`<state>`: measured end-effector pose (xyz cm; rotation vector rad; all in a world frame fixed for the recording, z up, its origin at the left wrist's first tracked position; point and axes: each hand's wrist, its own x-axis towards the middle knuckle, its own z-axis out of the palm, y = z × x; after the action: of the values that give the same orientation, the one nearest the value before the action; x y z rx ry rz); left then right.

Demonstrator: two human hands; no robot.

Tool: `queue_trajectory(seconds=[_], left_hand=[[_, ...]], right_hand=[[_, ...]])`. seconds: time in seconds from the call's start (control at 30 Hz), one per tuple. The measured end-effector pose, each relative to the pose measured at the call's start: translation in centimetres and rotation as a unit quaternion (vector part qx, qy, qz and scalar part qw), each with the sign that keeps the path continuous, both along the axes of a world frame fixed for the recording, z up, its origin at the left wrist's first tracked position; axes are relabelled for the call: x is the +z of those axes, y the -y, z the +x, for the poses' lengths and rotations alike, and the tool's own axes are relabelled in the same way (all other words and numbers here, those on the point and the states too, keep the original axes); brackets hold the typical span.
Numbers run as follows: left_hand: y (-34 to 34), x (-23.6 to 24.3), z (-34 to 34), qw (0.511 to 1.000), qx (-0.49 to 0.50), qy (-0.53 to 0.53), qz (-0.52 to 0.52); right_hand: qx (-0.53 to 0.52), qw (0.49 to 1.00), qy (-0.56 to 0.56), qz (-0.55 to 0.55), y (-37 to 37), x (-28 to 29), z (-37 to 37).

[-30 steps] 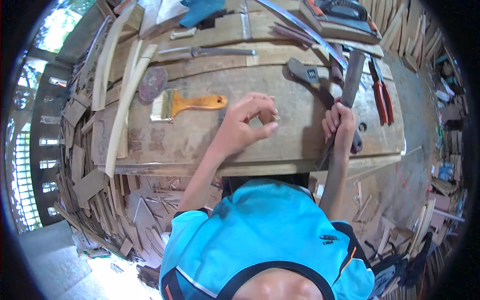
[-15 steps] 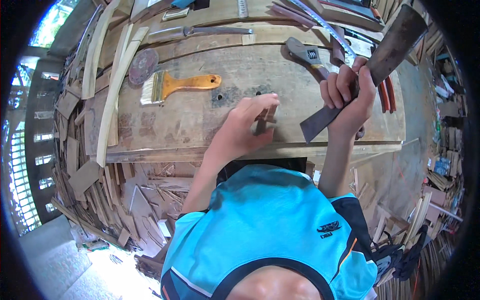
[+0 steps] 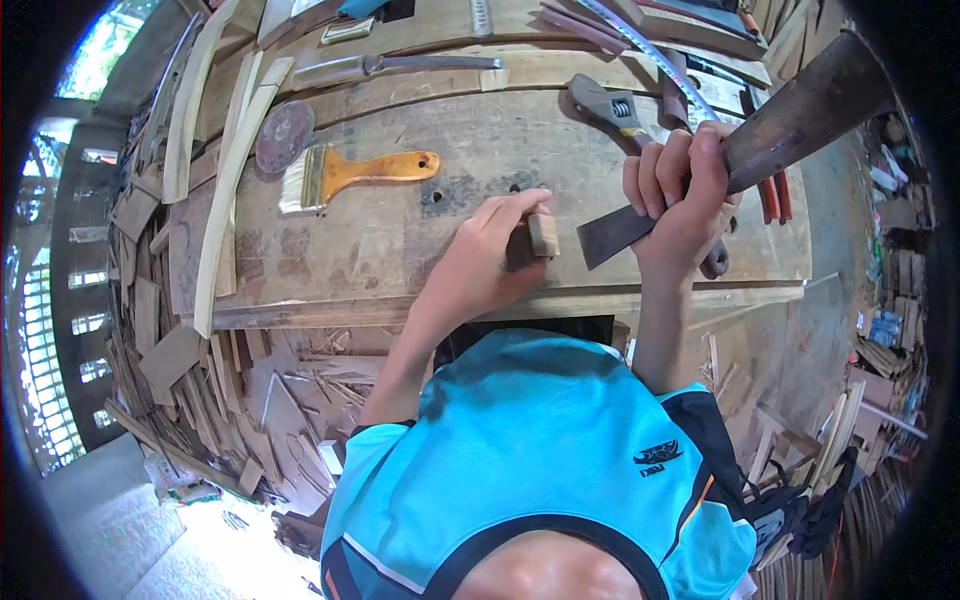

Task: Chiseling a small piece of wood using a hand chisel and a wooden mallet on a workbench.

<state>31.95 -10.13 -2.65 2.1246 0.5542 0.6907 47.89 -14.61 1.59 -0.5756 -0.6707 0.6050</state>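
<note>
Wooden workbench w/ dark flat-bladed tool slanting above its R side, blade end twd L; R hand gripping it, fingers closed; L hand w/ fingers curled abt small wood block, nr blade end.

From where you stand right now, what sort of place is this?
Probably a woodworking shop: a stained wooden workbench carries an adjustable wrench, and wood offcuts lie heaped beyond its left end.
</note>
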Motion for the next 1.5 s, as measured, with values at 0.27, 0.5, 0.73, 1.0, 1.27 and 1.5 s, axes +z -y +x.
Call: queue_trajectory(seconds=[0.27,0.5,0.73,1.0,1.27,1.5], left_hand=[[0.0,-0.7,0.6,0.998,-0.045,0.034,0.034],[0.2,-1.0,0.7,0.998,-0.038,0.054,-0.019],[0.2,-1.4,0.7,0.997,-0.033,0.065,-0.016],[0.1,-1.4,0.7,0.997,-0.033,0.063,-0.018],[0.2,-1.3,0.7,0.998,-0.025,0.065,-0.005],[0.2,-1.5,0.7,0.997,-0.020,0.068,0.004]], right_hand=[[-0.016,0.995,0.100,-0.023,-0.3,-0.2,-1.2],[-0.020,0.993,0.115,-0.004,-0.1,-0.2,-0.9],[-0.042,0.990,0.134,-0.023,-0.1,-0.4,-1.7],[-0.029,0.986,0.165,-0.010,0.1,-0.4,-1.9],[0.010,0.994,0.098,0.038,0.2,-0.4,-2.1],[-0.008,0.986,0.168,0.022,0.1,-0.2,-2.3]])
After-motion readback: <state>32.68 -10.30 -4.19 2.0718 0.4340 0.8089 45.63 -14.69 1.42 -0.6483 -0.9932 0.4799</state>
